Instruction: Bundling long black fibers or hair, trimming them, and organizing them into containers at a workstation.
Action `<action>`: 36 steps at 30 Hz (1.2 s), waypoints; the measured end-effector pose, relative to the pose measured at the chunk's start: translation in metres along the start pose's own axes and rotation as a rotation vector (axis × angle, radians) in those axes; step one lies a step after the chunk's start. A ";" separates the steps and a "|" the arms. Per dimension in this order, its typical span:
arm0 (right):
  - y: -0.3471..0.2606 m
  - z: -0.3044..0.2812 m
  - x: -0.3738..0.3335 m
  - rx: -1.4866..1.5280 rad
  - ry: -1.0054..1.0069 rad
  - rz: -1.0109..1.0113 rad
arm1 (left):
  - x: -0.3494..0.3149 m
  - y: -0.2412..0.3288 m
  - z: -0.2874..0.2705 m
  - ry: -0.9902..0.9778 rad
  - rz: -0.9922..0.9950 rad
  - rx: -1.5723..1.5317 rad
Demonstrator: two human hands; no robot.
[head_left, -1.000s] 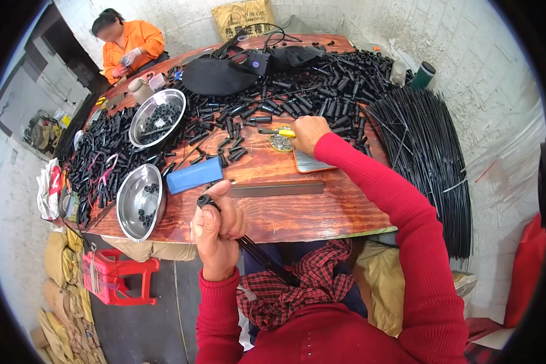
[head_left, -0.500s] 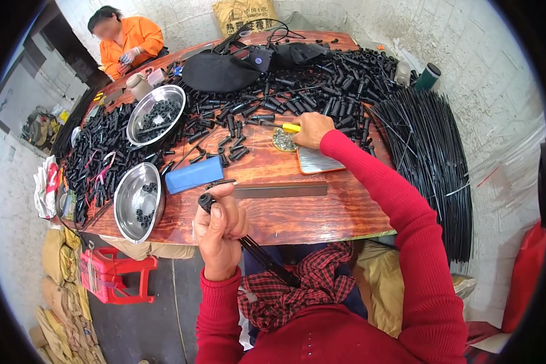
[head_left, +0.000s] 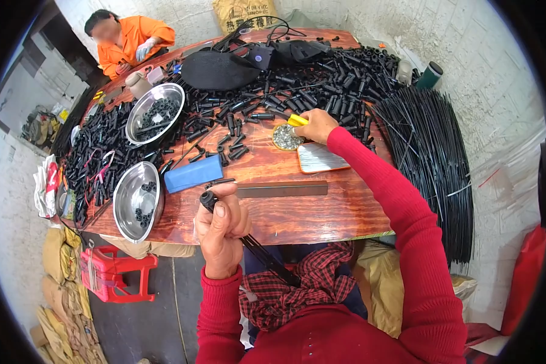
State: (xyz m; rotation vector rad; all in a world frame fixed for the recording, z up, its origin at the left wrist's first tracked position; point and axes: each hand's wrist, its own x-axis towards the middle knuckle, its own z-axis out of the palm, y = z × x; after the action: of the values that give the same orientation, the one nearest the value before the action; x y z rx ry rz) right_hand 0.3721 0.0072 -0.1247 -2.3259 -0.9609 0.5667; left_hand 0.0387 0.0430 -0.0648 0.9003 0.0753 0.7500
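Observation:
My left hand [head_left: 223, 227] is closed round a bundle of thin black rods [head_left: 264, 258]. A black cylindrical end piece [head_left: 208, 199] sticks out by the thumb, and the rods slant down to my lap. Across the table, the fingers of my right hand [head_left: 318, 127] are pinched at the handle ends of yellow-handled pliers [head_left: 295, 120], whose dark jaws point left. Just below lies a round dish of small shiny metal pieces [head_left: 287, 138]. A white tray with an orange rim [head_left: 321, 159] sits under my right wrist.
Black tubular parts [head_left: 340, 91] heap the far side; long black rods [head_left: 431, 164] lie right. Two steel bowls [head_left: 155, 115] [head_left: 127, 206] hold small black rings. A blue block [head_left: 194, 175] and flat metal bar [head_left: 285, 189] lie mid-table. A person in orange [head_left: 130, 42] sits far left.
My right hand has shifted slightly right and up, and more of the yellow handles shows. My left hand is nearly still. The person in orange has moved their hands apart.

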 end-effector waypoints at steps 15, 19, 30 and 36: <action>0.015 -0.010 0.003 0.561 -0.198 -0.068 | -0.001 -0.001 0.004 0.004 0.006 -0.013; -0.011 -0.027 -0.035 0.802 -0.364 -0.160 | -0.003 0.000 0.008 -0.036 0.014 0.017; -0.055 -0.037 -0.148 1.133 -0.622 -0.299 | -0.026 0.001 0.045 -0.070 0.008 0.045; -0.090 -0.046 -0.216 1.104 -0.604 -0.405 | -0.042 0.004 0.068 0.011 0.038 0.149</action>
State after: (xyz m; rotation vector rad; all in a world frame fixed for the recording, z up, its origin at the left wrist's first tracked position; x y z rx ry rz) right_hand 0.2110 -0.1142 0.0032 -0.9609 -0.9613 1.2524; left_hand 0.0297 -0.0276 -0.0293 1.0414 0.1253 0.7919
